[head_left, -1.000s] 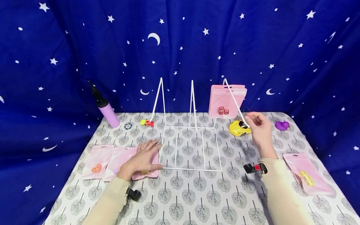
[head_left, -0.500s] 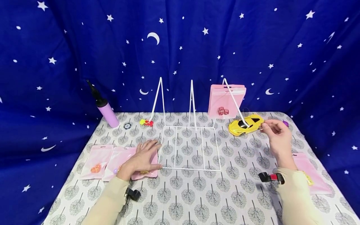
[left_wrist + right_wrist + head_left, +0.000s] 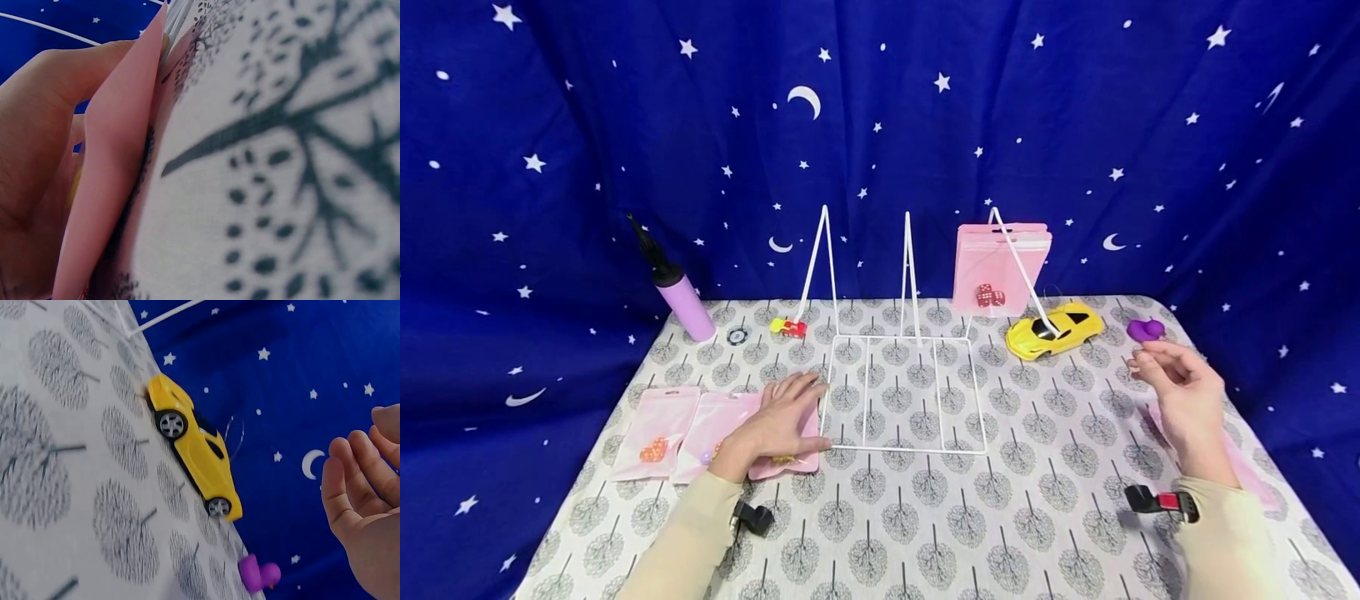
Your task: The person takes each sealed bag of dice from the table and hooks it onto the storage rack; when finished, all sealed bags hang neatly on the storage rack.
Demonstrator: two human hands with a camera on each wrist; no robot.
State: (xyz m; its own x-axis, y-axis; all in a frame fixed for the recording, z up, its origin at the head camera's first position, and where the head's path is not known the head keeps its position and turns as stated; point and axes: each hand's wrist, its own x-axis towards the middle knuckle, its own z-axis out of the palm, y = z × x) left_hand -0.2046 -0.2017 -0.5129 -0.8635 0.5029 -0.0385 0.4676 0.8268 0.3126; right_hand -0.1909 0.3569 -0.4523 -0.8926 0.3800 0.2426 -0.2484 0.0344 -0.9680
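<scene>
My left hand [image 3: 784, 423] rests spread over a pink zip bag [image 3: 808, 457], its fingertips and thumb at the left edge of the white wire rack [image 3: 907, 451]. In the left wrist view the pink bag [image 3: 115, 134] lies between that hand and the cloth, its edge lifted. My right hand [image 3: 1189, 404] hovers at the right with fingers loosely curled and nothing in them. Just beyond its fingertips sits a purple rubber duck [image 3: 1145, 330]. A yellow toy car [image 3: 1054, 332] stands to its left, by the rack's right arm. Pink bags with red dice [image 3: 1002, 268] hang on that arm.
Two more pink bags [image 3: 658, 421] lie left of my left hand. Another pink bag [image 3: 1249, 475] is partly hidden under my right wrist. At the back left stand a lilac hand pump [image 3: 687, 308], a round chip [image 3: 737, 336] and a small red-and-yellow car [image 3: 789, 327].
My right hand has left the tip of the rack's right arm and moved right and toward me, past the yellow car. The left hand has stayed in place.
</scene>
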